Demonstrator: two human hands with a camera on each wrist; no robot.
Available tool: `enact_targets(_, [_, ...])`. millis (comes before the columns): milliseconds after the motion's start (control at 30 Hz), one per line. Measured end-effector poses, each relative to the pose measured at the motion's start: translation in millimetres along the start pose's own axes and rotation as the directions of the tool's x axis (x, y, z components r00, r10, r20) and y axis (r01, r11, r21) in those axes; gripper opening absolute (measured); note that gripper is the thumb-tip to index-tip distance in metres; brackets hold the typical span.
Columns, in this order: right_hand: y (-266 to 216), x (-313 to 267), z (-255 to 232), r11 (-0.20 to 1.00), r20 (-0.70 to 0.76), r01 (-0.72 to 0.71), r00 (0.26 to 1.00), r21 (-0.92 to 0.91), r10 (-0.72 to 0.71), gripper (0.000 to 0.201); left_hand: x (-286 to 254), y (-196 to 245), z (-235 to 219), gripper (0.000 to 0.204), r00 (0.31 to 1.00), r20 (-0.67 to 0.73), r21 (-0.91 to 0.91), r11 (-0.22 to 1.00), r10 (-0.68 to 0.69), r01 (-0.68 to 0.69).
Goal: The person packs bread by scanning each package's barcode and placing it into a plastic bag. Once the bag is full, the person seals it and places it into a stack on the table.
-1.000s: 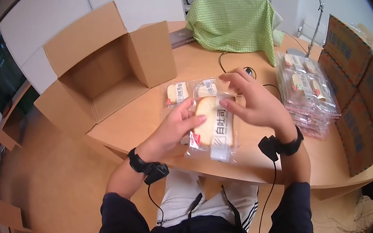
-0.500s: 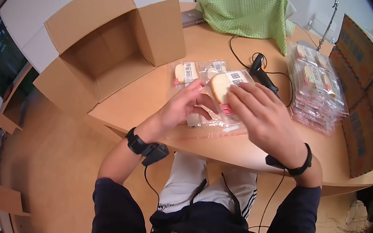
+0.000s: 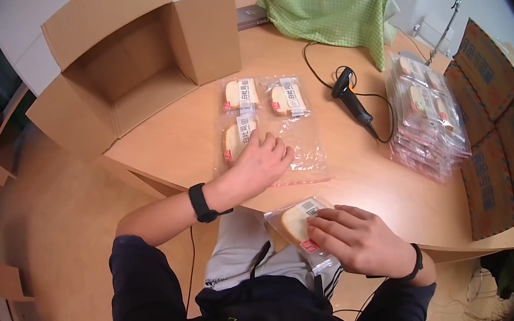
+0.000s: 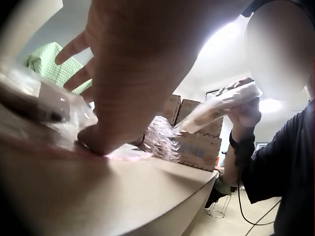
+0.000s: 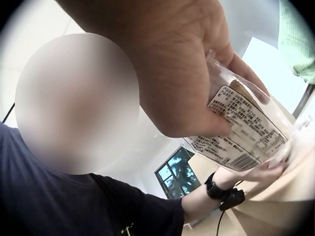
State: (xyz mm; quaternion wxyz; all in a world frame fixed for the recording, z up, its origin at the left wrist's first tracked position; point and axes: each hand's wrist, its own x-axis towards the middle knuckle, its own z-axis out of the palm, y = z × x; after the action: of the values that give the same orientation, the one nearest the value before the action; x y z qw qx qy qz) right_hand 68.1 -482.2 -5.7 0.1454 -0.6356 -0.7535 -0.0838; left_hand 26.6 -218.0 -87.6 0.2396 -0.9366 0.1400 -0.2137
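My right hand (image 3: 362, 241) grips a clear-wrapped slice of white bread (image 3: 294, 224) over the table's front edge, fingers on top. In the right wrist view the thumb presses the printed back label (image 5: 246, 128). My left hand (image 3: 263, 159) is low over a large clear plastic bag (image 3: 307, 147) with a pink edge strip. Its fingers are spread in the left wrist view, the thumb down by the strip. Three wrapped bread slices lie within the bag's outline: one at back left (image 3: 234, 95), one at back right (image 3: 281, 100), and one partly under the left hand (image 3: 233, 139).
An open cardboard box (image 3: 146, 58) faces the table from the back left. Behind the bag lies a black barcode scanner (image 3: 351, 99) with its cable. A stack of filled clear bags (image 3: 423, 119) stands right, beside printed cartons (image 3: 492, 149). Green checked cloth (image 3: 328, 8) drapes something behind.
My right hand has carried the wrapped bread slice from over the bag toward my body. The left hand has come down onto the bag's left front, and the three slices there now show more fully.
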Motion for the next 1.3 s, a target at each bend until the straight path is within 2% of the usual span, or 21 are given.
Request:
enact_targets(67, [-1.1, 1.6, 4.8, 1.0, -0.006, 0.009, 1.0, 0.026, -0.009, 0.042, 2.3, 5.9, -0.5, 0.035, 0.999, 0.021, -0.037, 0.998, -0.041, 0.041])
enact_targets(133, [1.5, 6.0, 5.5, 0.998, -0.003, -0.007, 1.0, -0.069, 0.007, 0.035, 6.7, 8.2, -0.7, 0.029, 0.996, 0.043, -0.07, 0.994, -0.082, 0.085])
enact_targets(233, [4.7, 9.5, 17.8, 0.992, -0.052, -0.033, 0.998, -0.119, 0.027, 0.036, 11.4, 7.2, 6.8, 0.018, 0.992, 0.009, -0.068, 0.989, -0.129, 0.129])
enact_targets(300, [5.2, 10.7, 22.8, 0.992, -0.061, -0.039, 0.998, -0.117, 0.032, 0.036, 13.8, 5.2, 13.4, 0.011, 0.987, -0.028, -0.14, 0.978, -0.16, 0.155])
enact_targets(333, [5.3, 11.1, 24.6, 0.992, -0.071, -0.049, 0.997, -0.112, 0.041, 0.035, 14.4, 3.0, 16.4, 0.011, 0.986, -0.033, -0.14, 0.978, -0.162, 0.156])
enact_targets(400, [6.7, 14.3, 26.1, 0.993, -0.076, -0.063, 0.996, -0.103, 0.055, 0.036, 15.1, -2.4, 17.5, 0.009, 0.969, -0.061, -0.279, 0.937, -0.238, 0.212])
enact_targets(467, [8.9, 18.6, 30.3, 0.993, -0.083, -0.074, 0.994, -0.091, 0.067, 0.036, 15.8, -5.3, 13.6, 0.01, 0.963, -0.064, -0.326, 0.918, -0.26, 0.226])
enact_targets(600, [18.9, 29.5, 49.3, 0.978, -0.133, -0.123, 0.986, -0.17, 0.101, 0.038, 16.8, -8.9, 2.9, 0.013, 0.955, -0.03, -0.4, 0.879, -0.296, 0.26])
enact_targets(667, [22.8, 34.6, 59.4, 0.954, -0.136, -0.175, 0.98, -0.243, 0.145, 0.04, 16.4, -9.6, 3.0, 0.012, 0.958, -0.027, -0.406, 0.879, -0.284, 0.249])
enact_targets(700, [26.4, 35.7, 66.2, 0.914, -0.125, -0.174, 0.983, -0.367, 0.137, 0.041, 16.2, -10.0, 2.6, 0.012, 0.961, -0.023, -0.414, 0.878, -0.274, 0.241])
enact_targets(733, [28.2, 38.5, 69.3, 0.913, -0.126, -0.174, 0.983, -0.369, 0.136, 0.041, 15.7, -10.3, 1.8, 0.012, 0.961, -0.026, -0.414, 0.878, -0.274, 0.24])
enact_targets(800, [30.8, 45.1, 73.8, 0.858, -0.1, -0.269, 0.963, -0.437, 0.251, 0.031, 14.7, -10.7, -0.6, 0.01, 0.965, -0.01, -0.447, 0.865, -0.262, 0.23])
enact_targets(833, [33.4, 46.9, 76.7, 0.857, -0.103, -0.27, 0.963, -0.44, 0.25, 0.031, 14.4, -10.8, -1.1, 0.01, 0.965, -0.013, -0.444, 0.866, -0.261, 0.228])
enact_targets(900, [37.7, 49.7, 82.2, 0.781, -0.059, -0.336, 0.931, -0.526, 0.36, 0.021, 12.7, -8.8, -0.5, 0.013, 0.968, 0.037, -0.442, 0.865, -0.25, 0.24])
enact_targets(1033, [36.7, 59.1, 88.4, 0.725, -0.053, -0.383, 0.899, -0.572, 0.434, 0.016, 11.0, -6.8, 0.0, 0.022, 0.973, 0.047, -0.45, 0.864, -0.227, 0.224])
enact_targets(1100, [37.8, 62.2, 94.5, 0.705, -0.048, -0.431, 0.869, -0.564, 0.492, 0.015, 11.0, -7.2, 4.2, 0.019, 0.966, -0.078, -0.48, 0.858, -0.247, 0.18])
enact_targets(1233, [51.1, 67.4, 97.2, 0.772, 0.005, -0.369, 0.901, -0.518, 0.435, 0.017, 8.6, -10.9, 3.4, 0.022, 0.962, -0.109, -0.492, 0.854, -0.251, 0.167])
enact_targets(1300, [60.0, 64.1, 101.5, 0.789, -0.024, -0.281, 0.947, -0.546, 0.321, 0.026, 7.7, -11.5, -0.8, 0.03, 0.971, 0.049, -0.522, 0.823, -0.234, 0.225])
